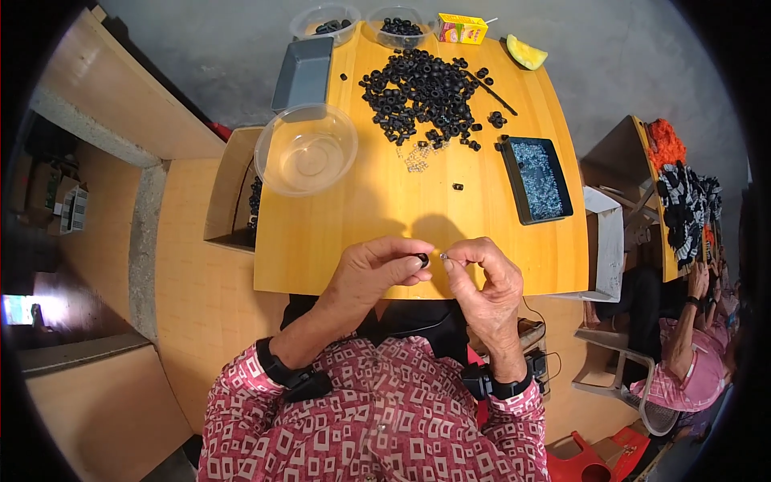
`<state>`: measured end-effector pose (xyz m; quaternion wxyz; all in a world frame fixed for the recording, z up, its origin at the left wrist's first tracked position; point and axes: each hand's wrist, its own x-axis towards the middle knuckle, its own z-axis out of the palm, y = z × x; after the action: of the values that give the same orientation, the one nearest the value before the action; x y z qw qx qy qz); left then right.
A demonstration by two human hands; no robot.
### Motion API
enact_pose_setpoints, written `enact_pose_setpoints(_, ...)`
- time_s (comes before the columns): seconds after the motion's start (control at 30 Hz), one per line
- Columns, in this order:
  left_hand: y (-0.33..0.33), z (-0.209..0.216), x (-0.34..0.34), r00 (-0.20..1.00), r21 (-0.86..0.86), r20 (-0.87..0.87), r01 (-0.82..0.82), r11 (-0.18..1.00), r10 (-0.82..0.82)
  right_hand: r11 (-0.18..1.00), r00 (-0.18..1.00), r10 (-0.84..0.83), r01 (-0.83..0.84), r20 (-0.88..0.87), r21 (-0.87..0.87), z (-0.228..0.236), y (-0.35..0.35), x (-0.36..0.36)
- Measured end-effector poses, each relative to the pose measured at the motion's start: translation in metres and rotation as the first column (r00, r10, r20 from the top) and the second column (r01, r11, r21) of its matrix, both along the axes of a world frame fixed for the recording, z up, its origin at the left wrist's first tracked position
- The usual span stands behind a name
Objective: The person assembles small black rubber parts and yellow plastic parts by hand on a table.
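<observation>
Over the near edge of the wooden table, my left hand [384, 263] pinches a small black ring-like part [422, 259] between thumb and fingers. Close beside it, my right hand [485, 277] holds a tiny shiny metal piece [443, 255] at its thumb and fingertip. A narrow gap separates the two pieces. Farther up the table lies a large heap of black ring-like parts [422, 88], with a scatter of small clear or silvery pieces [416, 157] at its near side. One single black part [458, 187] sits apart, in front of the heap.
A black tray of tiny shiny pieces [536, 181] lies right. At left stand a clear round bowl [309, 173] and a grey tray [303, 74]. Two tubs [399, 36] [325, 24], a drink carton [463, 29] and a melon slice [526, 53] line the far edge. Another person [692, 345] sits right.
</observation>
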<state>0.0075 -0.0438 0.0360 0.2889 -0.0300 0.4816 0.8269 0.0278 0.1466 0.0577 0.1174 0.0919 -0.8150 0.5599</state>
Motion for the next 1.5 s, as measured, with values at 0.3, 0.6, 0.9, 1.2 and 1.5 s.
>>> enact_pose_setpoints(0.3,0.003,-0.010,0.007,0.969,-0.085,-0.248,-0.009,0.996,-0.013,0.985,0.994,0.082,-0.069,-0.072,0.157,0.003,0.001,0.005)
enact_pose_setpoints(0.6,0.004,-0.011,0.009,0.974,-0.105,-0.219,-0.081,0.991,0.056,0.975,0.994,0.100,-0.087,-0.053,0.204,0.003,-0.002,0.008)
enact_pose_setpoints(0.9,0.002,-0.016,0.005,0.995,-0.040,-0.091,-0.041,0.998,0.037,0.971,0.994,0.102,-0.093,-0.030,0.218,0.002,-0.006,0.007)
enact_pose_setpoints(1.2,0.004,-0.018,0.004,0.999,-0.020,0.047,-0.021,1.000,0.022,0.863,0.935,0.165,0.017,-0.313,0.505,-0.008,-0.004,0.009)
enact_pose_setpoints(1.5,0.000,-0.021,-0.002,1.000,0.015,0.029,0.005,1.000,-0.005,0.842,0.977,0.073,0.047,-0.199,0.538,-0.015,0.036,-0.061)
